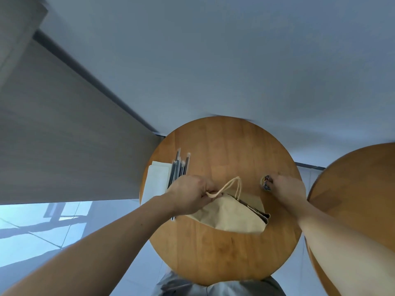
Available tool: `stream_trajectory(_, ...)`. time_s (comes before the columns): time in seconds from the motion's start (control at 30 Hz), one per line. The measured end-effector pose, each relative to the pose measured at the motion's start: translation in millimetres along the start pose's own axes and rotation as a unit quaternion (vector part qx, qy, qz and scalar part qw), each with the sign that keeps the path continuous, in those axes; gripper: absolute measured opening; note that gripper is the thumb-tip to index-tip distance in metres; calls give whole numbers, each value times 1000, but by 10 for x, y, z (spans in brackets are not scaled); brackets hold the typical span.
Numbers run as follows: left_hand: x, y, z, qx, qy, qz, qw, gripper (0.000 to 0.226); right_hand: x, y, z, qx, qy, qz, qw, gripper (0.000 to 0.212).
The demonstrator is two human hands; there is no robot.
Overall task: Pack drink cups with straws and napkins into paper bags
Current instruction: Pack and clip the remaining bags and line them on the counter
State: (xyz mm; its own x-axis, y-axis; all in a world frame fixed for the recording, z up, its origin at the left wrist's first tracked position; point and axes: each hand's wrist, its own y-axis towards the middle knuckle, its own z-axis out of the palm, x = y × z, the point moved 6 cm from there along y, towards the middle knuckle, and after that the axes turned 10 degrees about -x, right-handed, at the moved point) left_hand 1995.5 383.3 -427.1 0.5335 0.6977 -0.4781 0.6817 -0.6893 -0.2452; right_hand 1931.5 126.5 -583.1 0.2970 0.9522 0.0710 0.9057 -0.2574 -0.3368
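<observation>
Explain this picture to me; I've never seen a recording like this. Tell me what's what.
No machine here: one camera sits on a person's head and looks down at their own two bare arms. The left hand grips the rope handle of a paper bag lying on a round wooden table. The right hand reaches a small patterned object; whether its fingers grip it is unclear. White napkins and wrapped straws lie at the left. A second table stands at the right.
</observation>
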Motion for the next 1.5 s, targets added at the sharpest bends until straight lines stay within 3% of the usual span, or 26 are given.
stream_trajectory(0.13,-12,-28,-4,-2,10,9,1000,30,-33,-45,-17,-24,49,13,998,22)
stream_trajectory(0.33,2,-88,8,3,12,-19,1000,34,-73,-147,-163,-77,222,76,969,10)
stream_trajectory(0.47,-14,-124,14,15,7,-41,999,19,-83,-303,-411,-124,370,125,912,20)
stream_trajectory(0.57,-34,-147,11,23,16,-54,998,25,-7,-464,-590,-94,519,172,832,4)
stream_trajectory(0.67,-81,-178,-46,33,1,-47,998,25,128,-652,-851,-92,594,183,778,9)
stream_trajectory(0.73,-110,-204,-104,44,-16,-42,998,22,271,-787,-1089,-103,621,160,760,10)
stream_trajectory(0.87,-173,-227,-200,52,-16,-39,998,21,598,-1083,-1553,-110,625,90,768,26)
stream_trajectory(1.0,-193,-238,-233,42,7,-48,998,20,871,-1403,-1886,-132,636,59,758,26)
stream_trajectory(1.27,-167,-238,-241,25,1,-72,997,33,1129,-1813,-1832,-137,661,137,725,21)
stream_trajectory(1.5,-194,-285,-217,22,6,-59,998,17,1251,-1844,-1671,-144,592,165,775,11)
